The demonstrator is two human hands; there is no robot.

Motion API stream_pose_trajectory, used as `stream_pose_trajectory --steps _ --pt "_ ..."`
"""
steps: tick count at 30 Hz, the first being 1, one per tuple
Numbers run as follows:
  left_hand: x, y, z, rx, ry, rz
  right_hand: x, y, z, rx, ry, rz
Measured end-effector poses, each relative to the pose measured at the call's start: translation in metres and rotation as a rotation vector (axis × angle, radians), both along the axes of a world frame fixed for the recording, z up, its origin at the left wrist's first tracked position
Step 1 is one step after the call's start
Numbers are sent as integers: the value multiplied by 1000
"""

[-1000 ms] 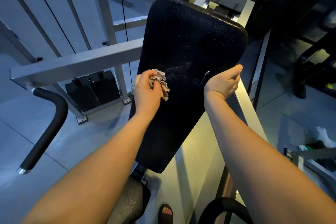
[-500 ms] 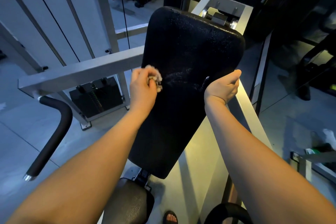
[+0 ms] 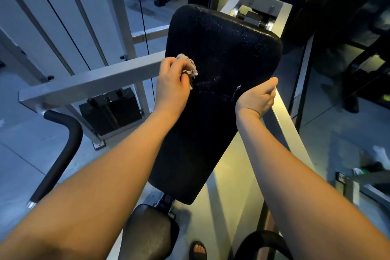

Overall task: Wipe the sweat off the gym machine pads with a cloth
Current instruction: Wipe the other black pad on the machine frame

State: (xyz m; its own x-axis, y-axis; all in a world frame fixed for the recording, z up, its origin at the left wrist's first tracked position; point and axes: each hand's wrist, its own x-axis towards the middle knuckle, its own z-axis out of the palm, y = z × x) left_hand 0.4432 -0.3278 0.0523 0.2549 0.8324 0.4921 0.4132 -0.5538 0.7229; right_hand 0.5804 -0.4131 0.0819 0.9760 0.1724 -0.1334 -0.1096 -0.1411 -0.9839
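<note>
Two bare hands work on a tall black back pad (image 3: 211, 133) in the head view. The pad stands tilted on a grey metal frame, its top leaning away from the camera.

The left hand (image 3: 172, 88) has its fingers curled tightly around a crumpled pale cloth (image 3: 190, 67) and presses it against the pad's left edge, a little above the middle. Just to the right of the cloth, the pad's surface shows shiny wet streaks (image 3: 213, 82).

The right hand (image 3: 256, 97) grips the pad's right edge. Its thumb points up along the front, and its fingers wrap behind the edge, out of sight.

A grey beam (image 3: 88, 84) runs left from the pad, with a dark weight stack (image 3: 109, 110) below it and a thin cable (image 3: 145, 27) rising above. A curved black handle (image 3: 61, 154) sits at the lower left. Below the pad are a black seat (image 3: 149, 234) and a foot in a sandal (image 3: 197, 250).
</note>
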Motion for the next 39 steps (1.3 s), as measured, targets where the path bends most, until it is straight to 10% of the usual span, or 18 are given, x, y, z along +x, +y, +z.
stream_pose_trajectory --steps 18,23,31,39 --pt "-28 -27 -49 -265 188 37 2 -1 -2 3 1 -9" --pt "-16 -17 -5 -132 -22 40 2 0 -3 12 -11 -7" --pt "-42 -37 -87 -402 256 -28 9 2 -11 14 -20 -13" --pt "-33 8 -46 -222 -90 227 10 5 -14 34 -3 -38"
